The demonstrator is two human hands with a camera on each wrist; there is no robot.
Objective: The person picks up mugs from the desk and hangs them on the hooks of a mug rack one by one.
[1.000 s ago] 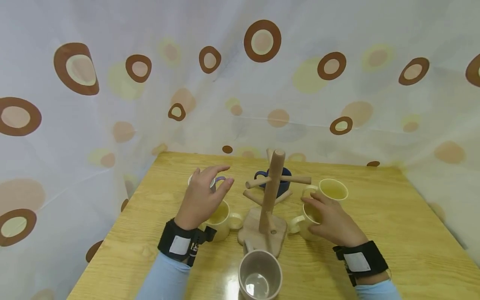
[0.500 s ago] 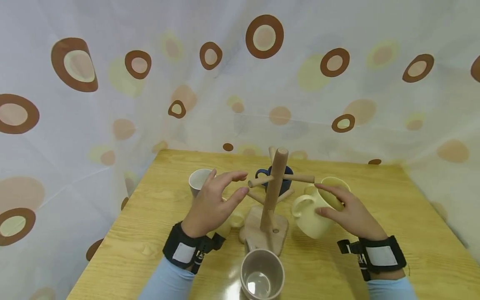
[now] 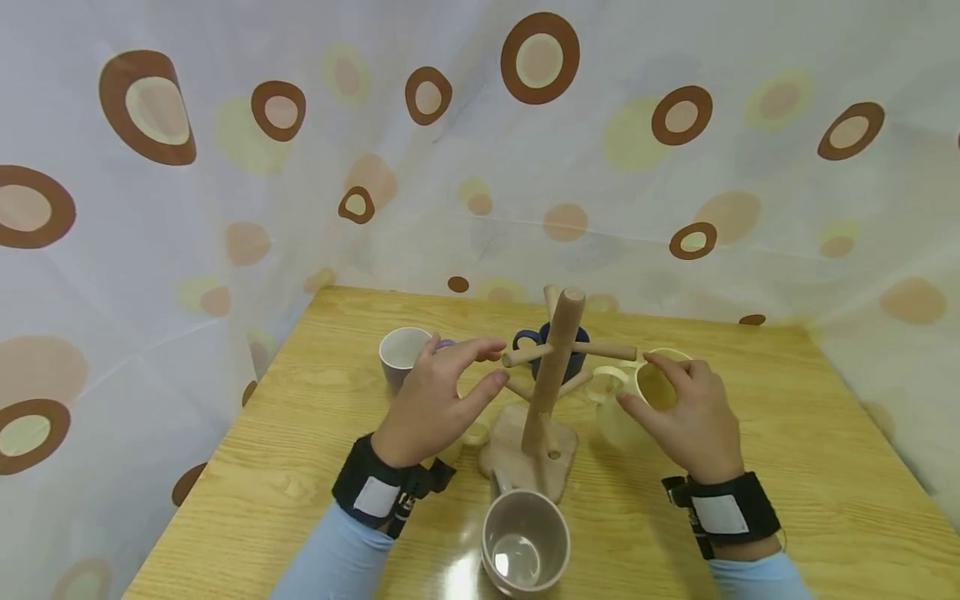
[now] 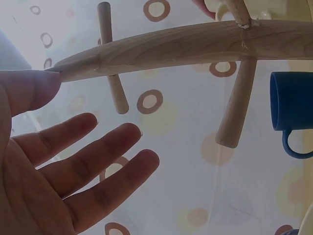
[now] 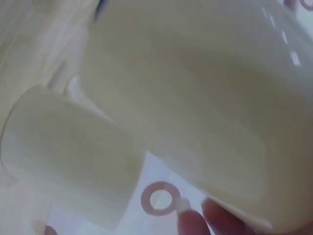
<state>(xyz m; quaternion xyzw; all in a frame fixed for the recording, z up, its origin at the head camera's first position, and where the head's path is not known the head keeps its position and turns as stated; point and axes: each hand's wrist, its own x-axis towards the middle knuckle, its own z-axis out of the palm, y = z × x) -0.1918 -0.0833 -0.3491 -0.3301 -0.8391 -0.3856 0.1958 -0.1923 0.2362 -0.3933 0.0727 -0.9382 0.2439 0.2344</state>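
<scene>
My right hand point(image 3: 686, 421) grips a pale yellow mug point(image 3: 621, 423) by its rim and wall, with the thumb at the near side. The mug hangs tilted above the table, and its handle point(image 3: 609, 379) points left at the right-hand pegs of a wooden mug tree point(image 3: 551, 375). My left hand point(image 3: 435, 408) is beside the tree with fingers spread and holding nothing, fingertips close to the left upper peg point(image 3: 527, 356). In the left wrist view its thumb point(image 4: 36, 90) overlaps the post's top end. The right wrist view is mostly filled by the held mug point(image 5: 195, 107).
A second yellow mug point(image 5: 68, 152) stands behind the held one. A blue mug point(image 3: 573, 364) is behind the tree, and a white-and-purple mug point(image 3: 403, 350) at back left. Another yellow mug point(image 3: 450, 454) is partly hidden under my left hand. A taupe mug point(image 3: 525, 542) stands in front.
My right hand has taken hold of the near right yellow mug, lifted it and tilted it towards the tree. My left hand has moved right, up to the left pegs.
</scene>
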